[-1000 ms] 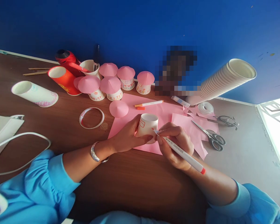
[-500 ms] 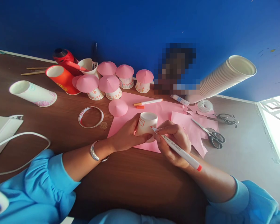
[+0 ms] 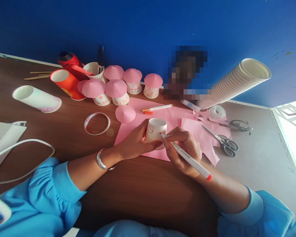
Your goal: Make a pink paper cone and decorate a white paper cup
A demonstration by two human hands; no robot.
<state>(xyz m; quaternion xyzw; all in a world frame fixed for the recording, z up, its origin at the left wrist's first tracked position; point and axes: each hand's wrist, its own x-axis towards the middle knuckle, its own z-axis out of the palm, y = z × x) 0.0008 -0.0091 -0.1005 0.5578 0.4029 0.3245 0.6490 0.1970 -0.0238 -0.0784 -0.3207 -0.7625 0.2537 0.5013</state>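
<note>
My left hand (image 3: pixel 134 142) is wrapped round a small white paper cup (image 3: pixel 156 129) that stands upside down on a pink paper sheet (image 3: pixel 172 117). An orange rectangle is drawn on the cup's side. My right hand (image 3: pixel 185 149) pinches a white marker with an orange tip (image 3: pixel 187 158), and the tip touches the cup's wall. A loose pink paper cone (image 3: pixel 125 113) lies just behind the cup. Several finished cups with pink cone roofs (image 3: pixel 117 87) stand in a group at the back.
Scissors (image 3: pixel 222 142) lie on pink offcuts at the right. A tall tilted stack of paper cups (image 3: pixel 236 82), a tape roll (image 3: pixel 217 112), a second marker (image 3: pixel 158 108), a tape ring (image 3: pixel 97 123), an orange cup (image 3: pixel 66 84) and a lying tube (image 3: pixel 37 98) surround the work spot.
The marker tip has shifted slightly along the cup's side; both hands stay on the cup and marker. The view has drifted a little.
</note>
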